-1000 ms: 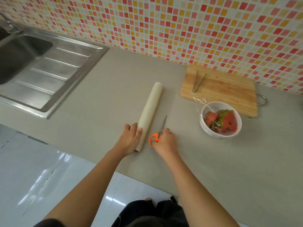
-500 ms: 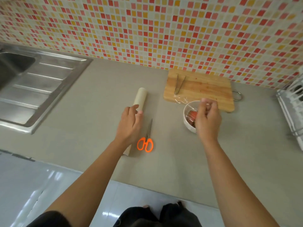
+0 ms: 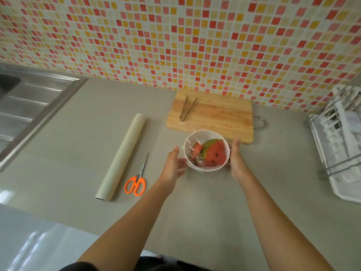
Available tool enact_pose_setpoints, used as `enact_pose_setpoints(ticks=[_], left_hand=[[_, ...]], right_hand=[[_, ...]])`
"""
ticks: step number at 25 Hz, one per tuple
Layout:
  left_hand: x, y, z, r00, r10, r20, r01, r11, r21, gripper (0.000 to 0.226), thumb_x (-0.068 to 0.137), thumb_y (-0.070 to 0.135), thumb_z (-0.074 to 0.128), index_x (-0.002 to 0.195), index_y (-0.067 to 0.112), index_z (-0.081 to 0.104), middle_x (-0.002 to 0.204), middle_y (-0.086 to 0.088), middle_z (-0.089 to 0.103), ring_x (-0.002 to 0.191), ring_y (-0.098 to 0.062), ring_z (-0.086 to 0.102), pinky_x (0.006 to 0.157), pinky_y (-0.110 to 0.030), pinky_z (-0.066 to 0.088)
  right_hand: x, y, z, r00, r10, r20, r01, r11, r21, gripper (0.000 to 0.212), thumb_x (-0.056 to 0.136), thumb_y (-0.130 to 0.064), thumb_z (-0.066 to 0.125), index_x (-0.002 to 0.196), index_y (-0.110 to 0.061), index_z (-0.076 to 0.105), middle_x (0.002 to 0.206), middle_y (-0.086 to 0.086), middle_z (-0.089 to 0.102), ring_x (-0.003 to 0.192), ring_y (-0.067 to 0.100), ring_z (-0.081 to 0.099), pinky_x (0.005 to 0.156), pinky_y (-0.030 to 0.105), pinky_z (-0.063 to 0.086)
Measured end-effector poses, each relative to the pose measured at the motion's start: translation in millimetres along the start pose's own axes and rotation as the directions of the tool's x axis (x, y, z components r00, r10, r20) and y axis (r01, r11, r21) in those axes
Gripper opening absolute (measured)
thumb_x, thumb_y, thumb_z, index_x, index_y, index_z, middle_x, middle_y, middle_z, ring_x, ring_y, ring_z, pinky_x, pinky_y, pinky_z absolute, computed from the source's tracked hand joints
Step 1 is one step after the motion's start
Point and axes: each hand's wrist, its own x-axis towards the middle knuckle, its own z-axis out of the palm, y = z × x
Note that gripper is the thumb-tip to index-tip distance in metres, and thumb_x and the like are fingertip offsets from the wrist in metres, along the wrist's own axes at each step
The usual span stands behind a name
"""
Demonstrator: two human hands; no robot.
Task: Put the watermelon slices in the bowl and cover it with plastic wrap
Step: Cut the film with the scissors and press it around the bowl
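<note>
since the watermelon slices (image 3: 214,153) already sit inside the white bowl (image 3: 203,168), step 1 reads as done. a sheet of plastic wrap (image 3: 192,145) lies over the bowl mouth, crinkled, w/ a loose edge trailing back onto the near edge of the cutting board (image 3: 214,116). judgement: cover is on but not sealed; left to do = smooth & tuck film down round rim/sides.

hands: left hand (image 3: 172,167) at bowl's left side, fingers extended, tips at the wall/film; actual contact cannot be confirmed. right hand (image 3: 237,159) flat along bowl's right side, fingers straight, touching or just beside. neither hand curls round anything.

containers:
- bowl: on counter (image 3: 195,202), just in front of board. holds red slices w/ green rind, stacked on edge. count not readable thru film.
- dish rack (image 3: 340,145), far right: contents too blurred to id.
- sink (image 3: 29,106), far left: basin mostly out of view.

wrap roll (image 3: 121,157) & orange scissors (image 3: 136,181) lie left of bowl, not in hand. tongs (image 3: 187,107) rest on board.
</note>
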Motion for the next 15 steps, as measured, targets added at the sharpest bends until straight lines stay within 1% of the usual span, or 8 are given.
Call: enact_pose_setpoints(ticks=[2,4,5,7,9,11,13,15], left_hand=[[9,5,-5,1.000,0.007,-0.024,-0.006,0.999,0.031,0.044,0.097,0.049,0.033,0.110,0.012,0.054,0.088,-0.005,0.060,0.080,-0.019,0.059,0.074,-0.032,0.046],[20,14,-10,1.000,0.002,-0.013,-0.001,0.997,0.081,0.048,0.097,0.049,0.033,0.100,0.011,0.060,0.085,-0.005,0.062,0.078,-0.019,0.060,0.069,-0.033,0.047],[25,19,-11,1.000,-0.006,0.000,0.006,0.996,0.090,0.048,0.097,0.050,0.032,0.097,0.012,0.061,0.087,-0.006,0.062,0.079,-0.020,0.059,0.070,-0.033,0.048],[36,29,-12,0.999,-0.032,0.033,0.029,0.996,0.085,0.047,0.097,0.049,0.032,0.099,0.012,0.060,0.094,-0.009,0.061,0.084,-0.022,0.058,0.076,-0.036,0.047],[44,33,-11,0.996,-0.057,0.064,0.050,0.993,0.104,0.045,0.098,0.046,0.034,0.104,0.010,0.060,0.096,-0.010,0.060,0.085,-0.022,0.057,0.079,-0.035,0.046],[48,32,-10,0.992,-0.073,0.103,0.059,0.989,0.133,0.046,0.098,0.042,0.036,0.109,0.004,0.061,0.091,-0.010,0.058,0.082,-0.020,0.055,0.078,-0.033,0.045],[51,31,-8,0.982,-0.078,0.171,0.056,0.990,0.130,0.048,0.100,0.039,0.034,0.105,0.002,0.063,0.087,-0.011,0.060,0.080,-0.021,0.055,0.079,-0.033,0.045],[53,33,-7,0.969,-0.084,0.232,0.050,0.987,0.150,0.051,0.101,0.036,0.030,0.094,0.001,0.067,0.082,-0.013,0.062,0.078,-0.022,0.058,0.079,-0.034,0.046]], right_hand=[[-6,13,-5,0.999,-0.003,0.034,0.003,1.000,0.005,0.085,0.083,-0.073,0.006,0.119,-0.020,0.063,0.126,0.011,0.062,0.119,0.023,0.055,0.104,0.042,0.041],[-19,32,-7,0.994,0.063,0.088,-0.070,0.994,0.080,0.080,0.080,-0.074,0.013,0.097,-0.021,0.070,0.103,0.006,0.073,0.095,0.012,0.068,0.079,0.026,0.055],[-26,42,-6,0.988,0.100,0.118,-0.116,0.984,0.132,0.075,0.081,-0.073,0.016,0.092,-0.022,0.069,0.090,0.001,0.075,0.082,0.008,0.071,0.065,0.018,0.054],[-34,56,-1,0.978,0.159,0.135,-0.183,0.965,0.187,0.067,0.086,-0.069,0.017,0.095,-0.023,0.064,0.077,-0.003,0.076,0.073,0.006,0.071,0.055,0.013,0.051],[-33,59,-1,0.984,0.153,0.090,-0.162,0.980,0.111,0.069,0.088,-0.068,0.014,0.100,-0.022,0.064,0.089,0.003,0.076,0.084,0.014,0.071,0.063,0.020,0.054],[-24,49,-7,0.996,0.085,0.003,-0.085,0.996,-0.030,0.078,0.084,-0.073,0.014,0.104,-0.019,0.066,0.108,0.013,0.070,0.103,0.026,0.064,0.087,0.038,0.052],[-12,35,-15,0.998,0.006,-0.060,-0.014,0.990,-0.137,0.078,0.074,-0.078,0.017,0.083,-0.022,0.070,0.097,0.010,0.071,0.099,0.031,0.063,0.093,0.045,0.047],[1,22,-20,0.998,-0.004,-0.066,-0.006,0.989,-0.149,0.068,0.078,-0.075,0.022,0.054,-0.026,0.062,0.067,-0.003,0.068,0.078,0.026,0.064,0.079,0.040,0.048]])
